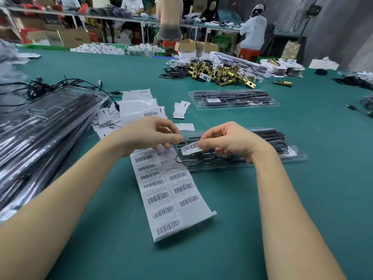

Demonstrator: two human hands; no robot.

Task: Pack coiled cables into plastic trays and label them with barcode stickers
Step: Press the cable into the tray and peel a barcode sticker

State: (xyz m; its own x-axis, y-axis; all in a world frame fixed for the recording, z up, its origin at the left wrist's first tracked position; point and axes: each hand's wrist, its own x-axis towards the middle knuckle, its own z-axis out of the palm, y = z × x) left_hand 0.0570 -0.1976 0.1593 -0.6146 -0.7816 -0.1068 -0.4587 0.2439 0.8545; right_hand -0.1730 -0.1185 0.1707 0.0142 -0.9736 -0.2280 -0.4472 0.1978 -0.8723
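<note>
At the far left a stack of filled clear plastic trays (40,126) runs out of the picture, its lower part blurred, with loose black cables (60,85) tangled behind it. Next to the stack lie white cards (107,118) and clear bags (139,106), partly hidden by the left hand (147,136). That hand's fingers curl to pinch the top edge of the barcode sticker sheet (169,190), which lies on the green table (222,239) with its near end curling up; the print under the barcodes is too small to read. The right hand (228,142) pinches one peeled barcode sticker (190,148) between thumb and fingertips, just above a clear tray holding a coiled cable (201,158); both hands cover much of this tray. Farther back sits a second labelled tray (234,100), and beyond it a heap of brass latch parts (222,73).
</note>
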